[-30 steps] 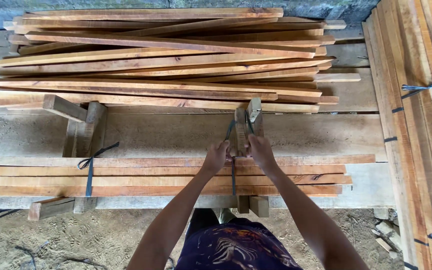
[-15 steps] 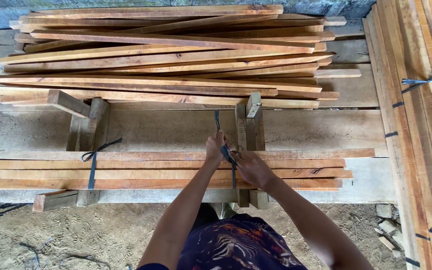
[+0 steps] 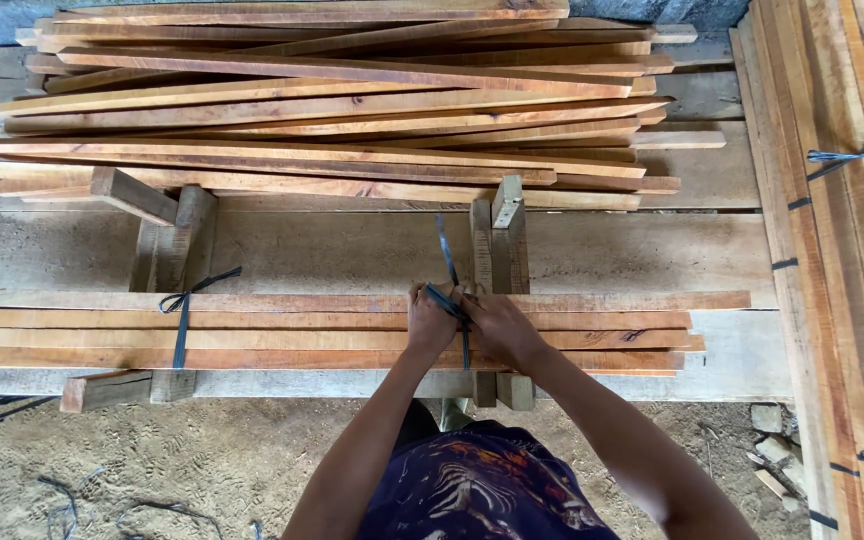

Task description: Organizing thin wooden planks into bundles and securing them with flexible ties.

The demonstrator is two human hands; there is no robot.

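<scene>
Planks (image 3: 332, 110) in a loose pile fill the far bench, their left ends cut off by the frame. Nearer, the slat bundle (image 3: 252, 335) lies flat across wooden blocks on the grey workbench (image 3: 352, 255), above sandy ground. The left hand (image 3: 430, 322) and right hand (image 3: 497, 325) both pinch the dark strap (image 3: 449, 262) atop the bundle; the knot itself is hidden beneath the fingers.
</scene>
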